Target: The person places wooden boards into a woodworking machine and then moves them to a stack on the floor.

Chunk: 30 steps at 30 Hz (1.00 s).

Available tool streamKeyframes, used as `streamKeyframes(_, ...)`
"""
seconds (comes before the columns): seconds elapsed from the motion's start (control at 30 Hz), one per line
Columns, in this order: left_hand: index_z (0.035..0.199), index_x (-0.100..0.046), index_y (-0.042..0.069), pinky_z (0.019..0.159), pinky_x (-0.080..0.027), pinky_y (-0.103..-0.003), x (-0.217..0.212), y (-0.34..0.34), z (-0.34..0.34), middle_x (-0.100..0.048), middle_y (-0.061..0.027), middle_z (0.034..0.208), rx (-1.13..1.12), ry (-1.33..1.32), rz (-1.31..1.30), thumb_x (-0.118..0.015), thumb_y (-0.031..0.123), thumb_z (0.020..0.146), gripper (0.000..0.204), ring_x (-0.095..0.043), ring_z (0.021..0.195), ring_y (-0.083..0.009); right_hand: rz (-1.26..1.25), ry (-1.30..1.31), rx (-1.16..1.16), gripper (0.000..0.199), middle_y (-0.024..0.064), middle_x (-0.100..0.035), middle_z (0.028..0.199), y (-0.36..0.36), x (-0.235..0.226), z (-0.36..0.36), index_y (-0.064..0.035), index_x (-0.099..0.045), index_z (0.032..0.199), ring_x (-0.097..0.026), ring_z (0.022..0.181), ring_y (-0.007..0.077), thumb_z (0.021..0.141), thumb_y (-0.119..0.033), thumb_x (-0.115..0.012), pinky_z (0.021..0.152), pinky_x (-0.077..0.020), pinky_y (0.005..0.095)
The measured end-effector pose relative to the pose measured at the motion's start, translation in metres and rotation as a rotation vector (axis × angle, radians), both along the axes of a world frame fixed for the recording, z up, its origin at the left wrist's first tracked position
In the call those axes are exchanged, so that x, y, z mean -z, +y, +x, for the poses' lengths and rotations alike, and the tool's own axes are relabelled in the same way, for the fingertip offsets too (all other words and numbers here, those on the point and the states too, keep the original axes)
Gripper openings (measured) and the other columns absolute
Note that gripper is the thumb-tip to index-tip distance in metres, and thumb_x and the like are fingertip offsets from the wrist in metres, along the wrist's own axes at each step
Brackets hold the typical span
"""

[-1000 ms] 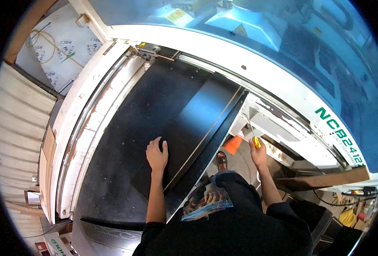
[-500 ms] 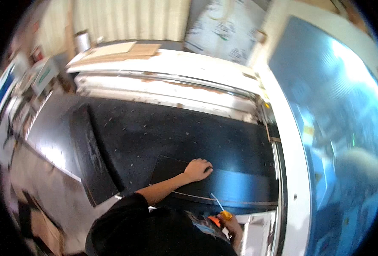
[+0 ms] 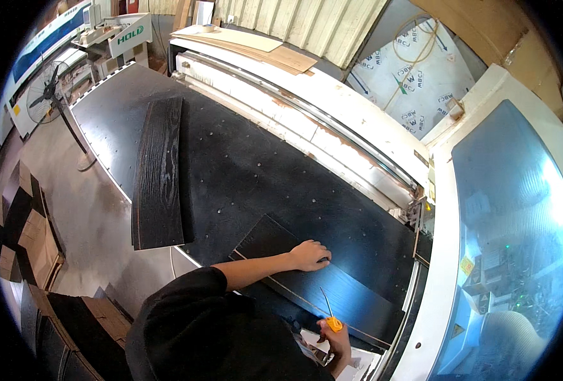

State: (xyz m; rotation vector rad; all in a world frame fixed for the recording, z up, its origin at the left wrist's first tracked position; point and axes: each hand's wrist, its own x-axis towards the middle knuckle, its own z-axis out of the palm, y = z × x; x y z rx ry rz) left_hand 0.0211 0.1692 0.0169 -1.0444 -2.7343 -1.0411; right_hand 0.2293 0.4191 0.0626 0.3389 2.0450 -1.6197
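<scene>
A long black wood-grain board [image 3: 357, 294], with a curved far side and a thin brown line along its near edge, lies on the black machine table [image 3: 256, 171]. My left hand [image 3: 311, 255] rests on top of it, palm down, fingers loosely bent over the surface. Close to the board's near edge, my right hand [image 3: 337, 340] is closed on a yellow-handled tool [image 3: 335, 324]. Its slim, pointed metal blade stands up away from me over the board. The kind of tool is not clear.
A second black curved board [image 3: 158, 174] lies at the table's left. Right stands a white machine frame with a blue see-through cover [image 3: 516, 209]. Beyond the table runs a white beam [image 3: 332, 95] carrying thin panels [image 3: 256, 47]. Stacked boards [image 3: 66, 330] and a fan [image 3: 46, 94] stand left.
The view has turned, so the table now slants down to the right, and the blur has gone. My left hand still rests on the board; my right still holds the tool.
</scene>
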Motion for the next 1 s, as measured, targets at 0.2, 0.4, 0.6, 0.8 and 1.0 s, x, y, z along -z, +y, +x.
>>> streamKeyframes(0.2, 0.111, -0.070, 0.011, 0.095, -0.050, -0.046, 0.002, 0.001, -0.002, -0.071, -0.0113, 0.104, -0.004, 0.034, 0.009, -0.059, 0.033, 0.098, 0.028, -0.066, 0.102, -0.0314, 0.026, -0.053, -0.028, 0.036, 0.0008, -0.061, 0.070, -0.029, -0.001, -0.001, -0.0009, -0.072, 0.098, -0.057, 0.060, 0.0111, 0.093, -0.036, -0.076, 0.057, -0.0466, 0.0283)
streamKeyframes(0.4, 0.111, -0.071, 0.010, 0.094, -0.051, -0.045, -0.010, -0.001, -0.001, -0.070, -0.0111, 0.102, 0.007, -0.008, -0.009, -0.061, 0.030, 0.097, 0.026, -0.066, 0.101, -0.0313, 0.049, -0.094, -0.121, 0.034, 0.0001, -0.063, 0.074, -0.032, 0.012, 0.000, -0.0044, -0.068, 0.093, -0.056, 0.064, 0.0112, 0.093, -0.037, -0.077, 0.059, -0.0463, 0.0293)
streamKeyframes(0.6, 0.109, -0.072, 0.010, 0.095, -0.051, -0.045, -0.007, 0.001, -0.002, -0.070, -0.0109, 0.103, 0.000, -0.006, 0.003, -0.062, 0.031, 0.097, 0.026, -0.066, 0.101, -0.0306, 0.053, -0.127, -0.049, 0.037, 0.0010, -0.061, 0.072, -0.029, -0.001, -0.002, -0.0050, -0.067, 0.093, -0.057, 0.063, 0.0120, 0.092, -0.040, -0.078, 0.057, -0.0459, 0.0291)
streamKeyframes(0.8, 0.109, -0.073, 0.009, 0.094, -0.052, -0.043, -0.013, 0.001, -0.002, -0.070, -0.0112, 0.102, 0.009, -0.014, 0.003, -0.062, 0.028, 0.098, 0.025, -0.066, 0.100, -0.0305, 0.098, -0.059, 0.055, 0.045, -0.0008, -0.058, 0.069, -0.016, 0.006, 0.001, -0.0050, -0.065, 0.091, -0.054, 0.061, 0.0103, 0.089, -0.048, -0.079, 0.057, -0.0457, 0.0284)
streamKeyframes(1.0, 0.107, -0.073, 0.008, 0.092, -0.052, -0.044, -0.009, 0.004, -0.002, -0.071, -0.0110, 0.103, -0.023, 0.006, -0.005, -0.062, 0.027, 0.098, 0.024, -0.066, 0.100, -0.0304, 0.342, 0.306, 0.637, 0.033, -0.0013, -0.054, 0.064, -0.013, 0.042, 0.005, -0.0035, -0.067, 0.090, -0.051, 0.052, 0.0094, 0.093, -0.035, -0.076, 0.046, -0.0431, 0.0279)
